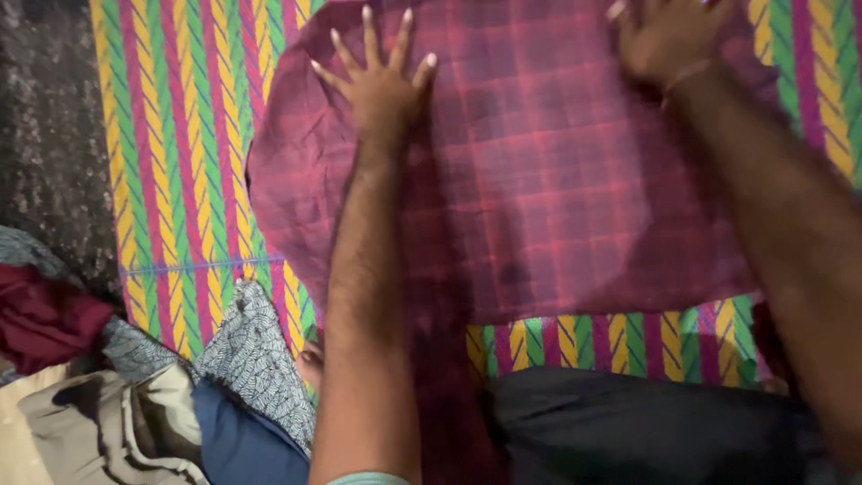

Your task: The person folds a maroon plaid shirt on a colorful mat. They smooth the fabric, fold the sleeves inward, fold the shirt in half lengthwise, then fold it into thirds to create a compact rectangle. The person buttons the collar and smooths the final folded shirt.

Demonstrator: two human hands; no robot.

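No packages, labels, signs or screens appeared anywhere in the head view; only cloth, a striped mat and two bare arms filled it.

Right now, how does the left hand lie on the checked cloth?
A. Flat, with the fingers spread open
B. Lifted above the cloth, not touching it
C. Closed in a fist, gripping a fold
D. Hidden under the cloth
A. The left hand lies palm down on the maroon checked cloth with its fingers fanned apart; it grips no fold, and it is on top of the cloth, in plain view.
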